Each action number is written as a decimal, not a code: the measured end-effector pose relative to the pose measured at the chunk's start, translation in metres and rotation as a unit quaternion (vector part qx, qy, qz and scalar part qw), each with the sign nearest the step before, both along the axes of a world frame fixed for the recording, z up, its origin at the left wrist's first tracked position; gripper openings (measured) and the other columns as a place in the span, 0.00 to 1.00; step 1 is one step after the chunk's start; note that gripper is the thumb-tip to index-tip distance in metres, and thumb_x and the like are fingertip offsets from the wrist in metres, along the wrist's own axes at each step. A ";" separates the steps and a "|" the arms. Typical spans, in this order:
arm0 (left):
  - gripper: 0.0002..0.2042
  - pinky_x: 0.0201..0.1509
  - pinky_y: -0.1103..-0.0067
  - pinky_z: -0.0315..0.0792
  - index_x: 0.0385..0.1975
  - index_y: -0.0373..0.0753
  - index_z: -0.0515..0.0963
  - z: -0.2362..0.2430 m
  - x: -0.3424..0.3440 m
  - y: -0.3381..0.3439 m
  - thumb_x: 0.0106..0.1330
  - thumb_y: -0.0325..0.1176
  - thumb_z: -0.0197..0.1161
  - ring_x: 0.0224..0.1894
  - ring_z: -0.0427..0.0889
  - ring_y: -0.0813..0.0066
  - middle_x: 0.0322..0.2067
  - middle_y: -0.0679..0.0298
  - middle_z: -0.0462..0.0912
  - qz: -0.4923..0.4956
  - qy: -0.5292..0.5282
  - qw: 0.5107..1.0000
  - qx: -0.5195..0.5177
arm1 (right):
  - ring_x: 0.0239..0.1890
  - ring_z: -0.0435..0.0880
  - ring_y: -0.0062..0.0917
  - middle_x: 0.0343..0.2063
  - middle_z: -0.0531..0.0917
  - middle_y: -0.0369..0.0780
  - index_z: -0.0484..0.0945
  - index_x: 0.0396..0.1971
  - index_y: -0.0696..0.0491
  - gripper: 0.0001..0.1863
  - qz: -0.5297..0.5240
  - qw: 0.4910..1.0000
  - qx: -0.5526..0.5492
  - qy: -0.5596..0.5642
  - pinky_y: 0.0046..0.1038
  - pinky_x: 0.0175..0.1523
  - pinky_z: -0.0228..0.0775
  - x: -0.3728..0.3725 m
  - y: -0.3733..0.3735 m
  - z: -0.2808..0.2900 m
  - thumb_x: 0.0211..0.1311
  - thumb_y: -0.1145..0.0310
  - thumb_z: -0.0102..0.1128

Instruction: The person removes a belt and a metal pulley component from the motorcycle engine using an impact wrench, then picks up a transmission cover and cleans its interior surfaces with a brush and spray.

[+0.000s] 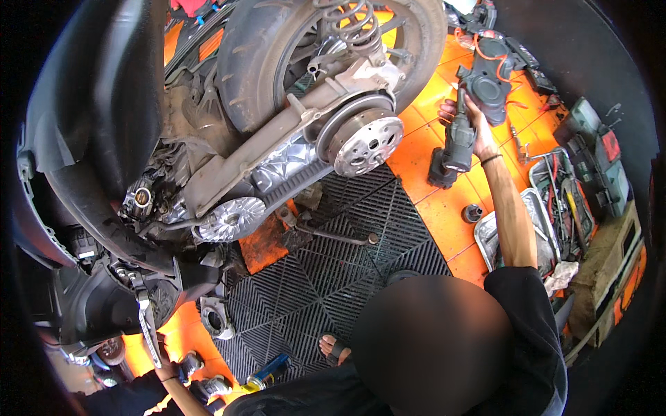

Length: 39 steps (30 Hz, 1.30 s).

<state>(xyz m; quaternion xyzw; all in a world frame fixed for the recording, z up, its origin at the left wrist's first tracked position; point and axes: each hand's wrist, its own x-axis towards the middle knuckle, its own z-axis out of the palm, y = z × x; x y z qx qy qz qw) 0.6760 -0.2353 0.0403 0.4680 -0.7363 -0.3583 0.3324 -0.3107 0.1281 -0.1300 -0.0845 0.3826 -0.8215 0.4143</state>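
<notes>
One black power tool sits in the right hand, fingers wrapped round it, long axis running nearly up-down in view, nose direction unclear; left hand at a silver lever, grip indistinct.

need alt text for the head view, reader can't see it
The right hand holds a black power tool, right of a scooter's rear wheel and exposed drive belt. A black mat covers part of the orange floor; metal trays and tools lie at right.
</notes>
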 end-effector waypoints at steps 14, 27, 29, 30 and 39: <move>0.08 0.33 0.82 0.71 0.41 0.31 0.75 -0.071 -0.373 0.198 0.76 0.31 0.55 0.27 0.76 0.81 0.27 0.65 0.81 -0.368 -0.334 0.797 0.343 | 0.26 0.83 0.34 0.23 0.79 0.42 0.67 0.44 0.58 0.16 -0.246 0.969 -0.003 -0.027 0.39 0.36 0.80 0.090 -0.003 0.020 0.76 0.59 0.50; 0.08 0.59 0.75 0.71 0.45 0.29 0.79 -0.114 -0.582 0.348 0.71 0.27 0.60 0.52 0.79 0.68 0.49 0.56 0.81 -0.500 -0.093 0.855 0.099 | 0.31 0.76 0.21 0.38 0.81 0.41 0.76 0.53 0.58 0.27 0.040 0.977 0.189 -0.089 0.26 0.39 0.73 0.335 0.138 -0.015 0.78 0.47 0.45; 0.12 0.60 0.74 0.70 0.50 0.30 0.80 -0.128 -0.608 0.365 0.70 0.27 0.62 0.55 0.78 0.66 0.54 0.56 0.79 -0.527 -0.111 0.838 0.090 | 0.29 0.75 0.18 0.32 0.81 0.38 0.78 0.51 0.57 0.27 0.066 0.987 0.133 -0.063 0.25 0.36 0.72 0.342 0.176 -0.019 0.79 0.47 0.44; 0.14 0.61 0.73 0.70 0.53 0.31 0.79 -0.134 -0.616 0.371 0.70 0.28 0.62 0.55 0.78 0.65 0.55 0.56 0.79 -0.533 -0.110 0.827 0.138 | 0.29 0.75 0.18 0.31 0.81 0.37 0.79 0.51 0.56 0.27 0.069 0.990 0.118 -0.020 0.26 0.36 0.73 0.337 0.197 -0.019 0.79 0.47 0.44; 0.14 0.49 0.71 0.75 0.52 0.32 0.79 -0.151 -0.607 0.368 0.70 0.31 0.62 0.43 0.82 0.62 0.48 0.51 0.82 -0.579 -0.266 0.735 0.234 | 0.31 0.86 0.44 0.28 0.84 0.51 0.81 0.40 0.61 0.12 -0.237 0.534 0.736 0.341 0.39 0.38 0.75 0.181 0.409 -0.052 0.70 0.66 0.57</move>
